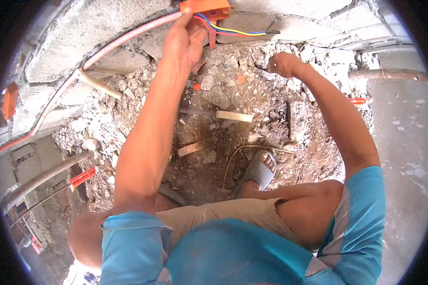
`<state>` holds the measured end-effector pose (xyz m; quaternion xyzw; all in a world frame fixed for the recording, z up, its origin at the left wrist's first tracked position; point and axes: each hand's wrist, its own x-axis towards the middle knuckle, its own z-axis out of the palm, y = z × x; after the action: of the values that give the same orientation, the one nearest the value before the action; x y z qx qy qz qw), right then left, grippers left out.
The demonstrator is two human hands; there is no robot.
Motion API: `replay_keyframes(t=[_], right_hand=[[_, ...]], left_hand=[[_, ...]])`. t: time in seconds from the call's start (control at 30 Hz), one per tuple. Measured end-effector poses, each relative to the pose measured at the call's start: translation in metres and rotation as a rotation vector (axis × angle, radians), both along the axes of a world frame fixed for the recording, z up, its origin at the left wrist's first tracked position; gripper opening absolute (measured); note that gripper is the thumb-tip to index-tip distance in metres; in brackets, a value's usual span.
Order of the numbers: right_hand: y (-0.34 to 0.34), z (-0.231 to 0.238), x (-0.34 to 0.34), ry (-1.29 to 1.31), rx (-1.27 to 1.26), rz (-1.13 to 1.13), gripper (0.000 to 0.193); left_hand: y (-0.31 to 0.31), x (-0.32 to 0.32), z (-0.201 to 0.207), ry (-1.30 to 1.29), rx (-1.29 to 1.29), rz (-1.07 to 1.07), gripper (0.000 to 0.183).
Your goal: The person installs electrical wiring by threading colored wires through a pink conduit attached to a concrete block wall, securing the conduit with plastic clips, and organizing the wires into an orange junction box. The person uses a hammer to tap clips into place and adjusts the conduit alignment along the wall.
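Observation:
At the top of the view an orange electrical box [205, 6] sits against the block wall. My left hand [185, 43] reaches up to its left end, fingers closed round the edge where the pale pink conduit [128, 42] comes in. Blue, yellow and red wires [233, 31] run out of the box to the right, their ends bundled in dark wrapping. Over the rubble to the right, my right hand [285, 64] is closed, its fingertips turned down. A small dark bit shows by those fingers, but what it is cannot be made out.
Broken rubble [216, 97] covers the ground, with a wood piece [235, 116] and a bent rod [233, 154] near my sandalled foot [260, 171]. A wooden handle [99, 84] leans by the wall. Pipes and a red-handled tool [82, 177] lie left; grey concrete [402, 142] lies right.

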<state>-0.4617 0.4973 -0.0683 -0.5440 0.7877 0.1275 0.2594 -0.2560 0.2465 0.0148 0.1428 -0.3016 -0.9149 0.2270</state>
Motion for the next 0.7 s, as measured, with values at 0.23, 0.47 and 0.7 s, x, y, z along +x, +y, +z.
replay_keyframes(t=[0.23, 0.47, 0.7], right_hand=[[-0.026, 0.004, -0.003, 0.005, -0.114, -0.022, 0.027], [-0.053, 0.008, -0.005, -0.039, -0.303, -0.033, 0.039], [-0.07, 0.01, 0.008, -0.089, -0.296, -0.042, 0.049]], left_hand=[[-0.011, -0.009, -0.009, -0.079, 0.107, 0.028, 0.043], [-0.008, -0.009, -0.007, -0.047, 0.064, 0.022, 0.042], [-0.01, -0.012, -0.018, 0.021, 0.138, 0.099, 0.035]])
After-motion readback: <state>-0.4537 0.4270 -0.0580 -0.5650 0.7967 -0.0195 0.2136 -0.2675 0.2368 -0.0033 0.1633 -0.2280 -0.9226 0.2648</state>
